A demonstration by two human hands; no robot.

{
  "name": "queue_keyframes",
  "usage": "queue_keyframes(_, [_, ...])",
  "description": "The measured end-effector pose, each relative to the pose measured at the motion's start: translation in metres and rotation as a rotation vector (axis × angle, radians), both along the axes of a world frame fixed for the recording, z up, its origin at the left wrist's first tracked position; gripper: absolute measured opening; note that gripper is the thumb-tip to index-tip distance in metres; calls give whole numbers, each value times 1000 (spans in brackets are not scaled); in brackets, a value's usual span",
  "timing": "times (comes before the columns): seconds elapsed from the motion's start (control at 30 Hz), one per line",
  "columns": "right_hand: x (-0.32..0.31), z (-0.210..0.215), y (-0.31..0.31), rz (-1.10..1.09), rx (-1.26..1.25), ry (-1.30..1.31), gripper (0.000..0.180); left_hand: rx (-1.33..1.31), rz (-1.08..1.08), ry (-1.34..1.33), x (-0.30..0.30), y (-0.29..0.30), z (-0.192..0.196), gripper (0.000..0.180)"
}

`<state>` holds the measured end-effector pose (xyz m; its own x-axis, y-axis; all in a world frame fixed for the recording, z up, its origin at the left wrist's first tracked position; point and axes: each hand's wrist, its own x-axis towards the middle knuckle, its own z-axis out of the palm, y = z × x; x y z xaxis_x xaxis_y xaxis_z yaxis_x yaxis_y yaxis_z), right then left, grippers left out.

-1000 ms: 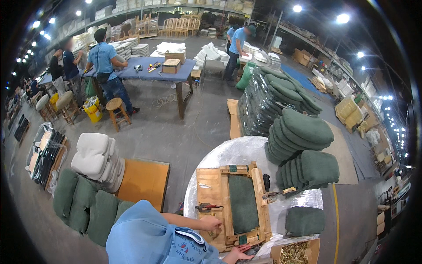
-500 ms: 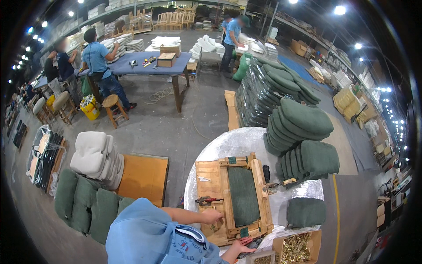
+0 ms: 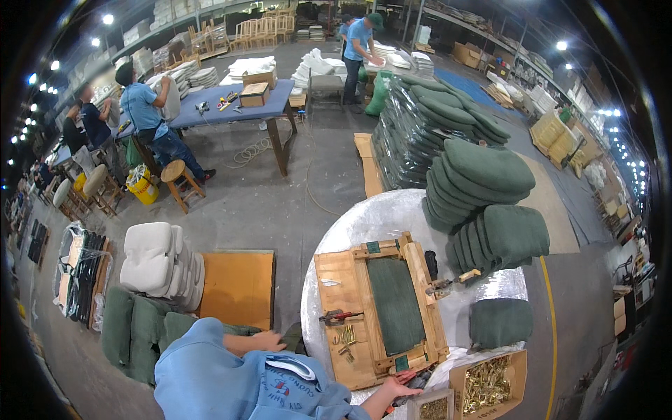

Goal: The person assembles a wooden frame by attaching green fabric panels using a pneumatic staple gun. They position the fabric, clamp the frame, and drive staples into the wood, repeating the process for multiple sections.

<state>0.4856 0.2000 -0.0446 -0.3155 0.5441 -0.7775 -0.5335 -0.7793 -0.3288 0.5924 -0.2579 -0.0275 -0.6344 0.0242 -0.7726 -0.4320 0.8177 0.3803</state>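
Observation:
My left hand (image 3: 266,341) is off the wooden board, beside the row of green cushions (image 3: 143,336); its fingers are stretched out with nothing visible in them. My right hand (image 3: 394,387) lies at the near corner of the board, against a dark tool (image 3: 422,379) with a bit of red by the fingers; whether it grips the tool cannot be made out. On the wooden board (image 3: 336,269) sits a wooden frame (image 3: 372,315) around a green cushion pad (image 3: 396,304). A red-handled toggle clamp (image 3: 341,317) and several small brass-coloured fittings (image 3: 344,343) are on the board's left part.
A carton of brass-coloured fittings (image 3: 488,385) and a smaller tray (image 3: 432,408) stand at the near right. Green cushions (image 3: 483,175) are stacked beyond the frame, and one green cushion (image 3: 500,322) lies right. White cushions (image 3: 155,259) stand left. Co-workers (image 3: 143,105) work at a blue table (image 3: 210,105).
My left hand has left the fittings on the board and moved left toward the green cushions. My right hand stays near the dark tool. The whole view has shifted slightly.

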Motion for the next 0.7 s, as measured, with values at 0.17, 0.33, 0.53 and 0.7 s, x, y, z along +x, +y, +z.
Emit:
queue_keyframes(0.17, [2, -1, 0, 4, 44, -38, 98, 154, 390, -371, 71, -35, -67, 91])
queue_keyframes(0.33, [5, -21, 5, 101, 84, -51, 95, 111, 518, -202, 84, -48, -118, 110])
queue_keyframes(0.53, [1, -56, 48, 117, 193, -164, 89, -120, 154, -305, -12, -50, -7, 97])
queue_keyframes(0.7, [-19, -48, 29, 152, 185, -204, 87, -203, 83, -194, -32, -84, 25, 71])
